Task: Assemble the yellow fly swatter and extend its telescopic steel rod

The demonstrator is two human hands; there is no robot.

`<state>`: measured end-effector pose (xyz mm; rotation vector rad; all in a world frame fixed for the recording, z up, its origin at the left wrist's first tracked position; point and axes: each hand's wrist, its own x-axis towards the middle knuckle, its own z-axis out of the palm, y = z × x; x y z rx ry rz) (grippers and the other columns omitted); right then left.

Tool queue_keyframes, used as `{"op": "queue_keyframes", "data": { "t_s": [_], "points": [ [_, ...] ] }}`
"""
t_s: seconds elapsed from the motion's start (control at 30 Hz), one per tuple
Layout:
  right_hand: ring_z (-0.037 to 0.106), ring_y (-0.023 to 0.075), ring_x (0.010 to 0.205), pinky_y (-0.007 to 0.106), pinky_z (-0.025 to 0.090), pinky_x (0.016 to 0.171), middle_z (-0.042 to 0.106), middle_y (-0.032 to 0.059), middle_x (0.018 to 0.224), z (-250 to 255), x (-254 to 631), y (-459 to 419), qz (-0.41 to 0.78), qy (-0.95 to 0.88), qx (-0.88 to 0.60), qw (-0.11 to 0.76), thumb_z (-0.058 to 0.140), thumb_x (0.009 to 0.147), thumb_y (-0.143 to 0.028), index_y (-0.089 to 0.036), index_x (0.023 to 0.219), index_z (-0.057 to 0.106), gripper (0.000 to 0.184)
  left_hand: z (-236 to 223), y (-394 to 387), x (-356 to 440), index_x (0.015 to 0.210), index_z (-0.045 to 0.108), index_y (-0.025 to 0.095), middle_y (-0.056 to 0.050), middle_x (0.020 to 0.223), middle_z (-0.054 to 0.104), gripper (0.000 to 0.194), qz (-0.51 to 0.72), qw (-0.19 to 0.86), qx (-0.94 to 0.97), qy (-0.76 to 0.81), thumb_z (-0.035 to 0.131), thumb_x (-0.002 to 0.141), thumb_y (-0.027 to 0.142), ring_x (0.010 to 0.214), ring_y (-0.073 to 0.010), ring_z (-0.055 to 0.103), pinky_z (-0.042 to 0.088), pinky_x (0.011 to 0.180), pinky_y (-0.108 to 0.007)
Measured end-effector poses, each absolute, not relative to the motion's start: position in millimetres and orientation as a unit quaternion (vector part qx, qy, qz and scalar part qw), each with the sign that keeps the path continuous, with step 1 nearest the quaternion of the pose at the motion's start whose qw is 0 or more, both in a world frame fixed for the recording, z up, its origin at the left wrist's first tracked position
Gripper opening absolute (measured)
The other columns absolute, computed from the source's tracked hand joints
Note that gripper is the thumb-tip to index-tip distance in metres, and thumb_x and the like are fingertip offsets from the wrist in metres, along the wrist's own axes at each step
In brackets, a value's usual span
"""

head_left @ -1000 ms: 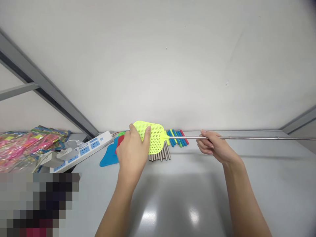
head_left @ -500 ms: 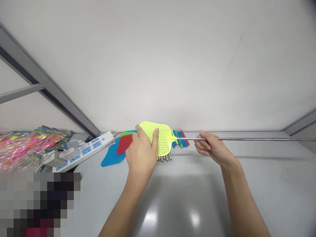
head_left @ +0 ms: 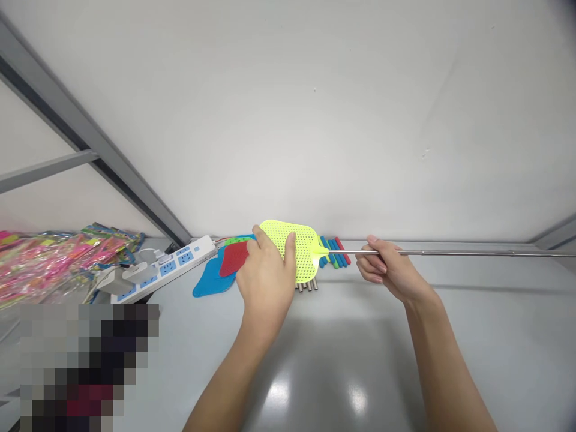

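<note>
A yellow-green fly swatter [head_left: 306, 246] with a perforated head lies sideways across my view. My left hand [head_left: 267, 270] grips its head, thumb on the near face and some fingers out of sight behind. Around the thin metal telescopic rod, my right hand [head_left: 384, 264] is closed, and the rod runs on past the right edge. Behind the swatter, several rods with blue, green and red grips [head_left: 339, 252] lie side by side on the table, their metal ends [head_left: 309, 286] showing below the head. Beside my left hand are a red swatter head [head_left: 233, 259] and a blue one [head_left: 211, 279].
A white power strip [head_left: 198, 247] with plugged-in adapters [head_left: 116, 282] lies to the left. Beyond it is a pile of colourful plastic-wrapped packages [head_left: 58, 264]. The grey table [head_left: 351, 348] meets a pale wall [head_left: 337, 120], with a grey metal frame [head_left: 96, 153] at left.
The camera view has shifted slightly, so the table items appear a little farther right. Both hands keep their hold on the fly swatter, with little visible movement.
</note>
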<state>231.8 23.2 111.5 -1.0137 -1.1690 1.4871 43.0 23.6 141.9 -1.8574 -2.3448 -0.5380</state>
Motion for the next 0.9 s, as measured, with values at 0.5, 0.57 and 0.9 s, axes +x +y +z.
{"op": "queue_keyframes", "data": {
  "t_s": [0.5, 0.57, 0.9],
  "points": [
    [0.026, 0.0051, 0.039, 0.023, 0.018, 0.045, 0.022, -0.0057, 0.043, 96, 205, 30, 0.648, -0.501, -0.414, 0.397, 0.04, 0.082, -0.045, -0.016, 0.044, 0.03, 0.048, 125, 18, 42, 0.115, 0.045, 0.016, -0.014, 0.129, 0.039, 0.042, -0.135, -0.085, -0.83, -0.534, 0.024, 0.088, 0.041, 0.124, -0.027, 0.028, 0.021, 0.098, -0.044],
    [0.026, 0.005, 0.038, 0.023, 0.018, 0.044, 0.021, -0.0058, 0.041, 95, 198, 29, 0.657, -0.494, -0.408, 0.397, 0.041, 0.081, -0.046, -0.016, 0.042, 0.029, 0.051, 126, 16, 44, 0.101, 0.051, 0.018, -0.008, 0.107, 0.056, 0.034, -0.129, -0.106, -0.87, -0.463, 0.022, 0.09, 0.032, 0.101, -0.0201, 0.05, 0.031, 0.09, -0.038],
    [0.022, 0.0026, 0.036, 0.02, 0.015, 0.039, 0.022, -0.0072, 0.04, 92, 218, 39, 0.562, -0.36, -0.446, 0.597, 0.051, 0.076, -0.046, -0.014, 0.047, 0.04, 0.044, 140, 26, 29, 0.068, 0.044, 0.018, 0.001, 0.064, 0.054, 0.032, -0.157, -0.046, -0.871, -0.464, 0.023, 0.09, 0.024, 0.055, -0.0127, 0.045, 0.029, 0.057, -0.027]
  ]
}}
